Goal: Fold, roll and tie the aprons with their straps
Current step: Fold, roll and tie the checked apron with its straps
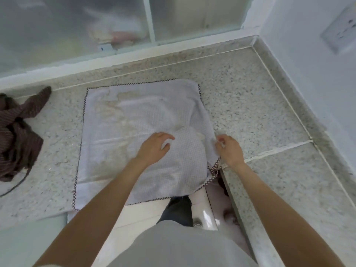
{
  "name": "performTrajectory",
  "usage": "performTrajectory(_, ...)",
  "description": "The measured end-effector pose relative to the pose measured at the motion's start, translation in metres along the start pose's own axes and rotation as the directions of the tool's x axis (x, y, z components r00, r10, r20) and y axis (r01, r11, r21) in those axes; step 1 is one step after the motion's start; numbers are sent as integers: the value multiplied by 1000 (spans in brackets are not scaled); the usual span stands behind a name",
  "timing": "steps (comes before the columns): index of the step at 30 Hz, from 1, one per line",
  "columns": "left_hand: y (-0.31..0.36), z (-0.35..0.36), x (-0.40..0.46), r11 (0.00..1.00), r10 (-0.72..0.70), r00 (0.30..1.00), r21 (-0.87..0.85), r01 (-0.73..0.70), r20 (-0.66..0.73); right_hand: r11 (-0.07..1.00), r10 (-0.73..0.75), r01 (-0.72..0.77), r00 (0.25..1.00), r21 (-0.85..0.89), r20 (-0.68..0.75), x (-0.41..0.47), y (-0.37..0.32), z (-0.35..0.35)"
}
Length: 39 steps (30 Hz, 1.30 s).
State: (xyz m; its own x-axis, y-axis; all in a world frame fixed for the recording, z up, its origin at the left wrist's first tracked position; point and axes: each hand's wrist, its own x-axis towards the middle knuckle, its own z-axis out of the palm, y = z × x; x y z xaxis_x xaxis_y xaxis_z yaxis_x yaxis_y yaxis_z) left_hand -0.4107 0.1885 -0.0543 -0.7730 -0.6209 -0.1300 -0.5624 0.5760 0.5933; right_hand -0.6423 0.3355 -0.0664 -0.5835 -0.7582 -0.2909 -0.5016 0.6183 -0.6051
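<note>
Head view: the white apron (134,120) lies spread on the desk (250,112), near edge overhanging. Your left hand (155,146) rests on it, fingers loosely curled — likely anchoring it — while your right hand (229,149) pinches the right hem, apparently to fold it.

Single head-worn wide-angle view, steeply downward and forward, close over a speckled countertop (250,112) corner.

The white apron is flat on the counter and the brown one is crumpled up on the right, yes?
Not quite. The head view shows the brown apron crumpled on the left side of the counter, not the right. The white apron does lie flat.
</note>
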Motion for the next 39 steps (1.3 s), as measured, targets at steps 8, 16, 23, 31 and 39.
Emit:
performTrajectory(8,34,2,166,978,193,962,43,-205,194,968,249,-249,968,-10,36,44,-18,14)
performTrajectory(16,19,26,259,897,228,840,229,-378,492,981,138,-179,918,-78,-372,108,-26,-22)
performTrajectory(23,-9,13,282,882,35,935,428,-195,353,944,-209,24,814,-329,-541,177,-42,-67)
performTrajectory(31,-1,7,293,959,204,973,178,-221,109,916,391,-380,778,127,-491,138,-6,-43)
performTrajectory(39,64,46,328,901,377,836,49,-430,399,833,511,-422,834,357,-208,109,7,-27)
